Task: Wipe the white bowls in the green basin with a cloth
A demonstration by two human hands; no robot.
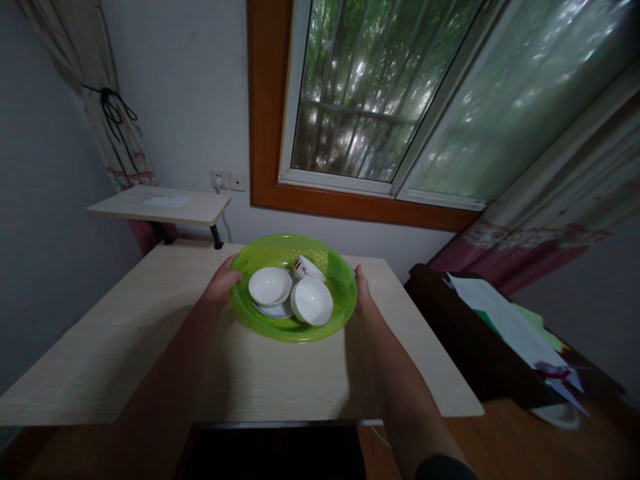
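A green plastic basin [280, 243] is held over the wooden table between my two hands. My left hand [221, 281] grips its left rim, thumb over the edge. On the opposite side my right hand [363, 288] closes on the right rim, its fingers partly hidden behind the basin. Inside lie a white bowl [271, 287] at the left, another white bowl [312, 302] tilted at the front right, and a bowl with a red pattern [309, 268] leaning behind them. Beneath the bowls part of a white plate [274, 311] shows.
The pale wooden table [285, 380] carries a small raised shelf [115, 203] at its back left, with a paper [167, 201] on it. A dark brown piece of furniture [450, 333] with papers stands to the right. A window [370, 100] is behind.
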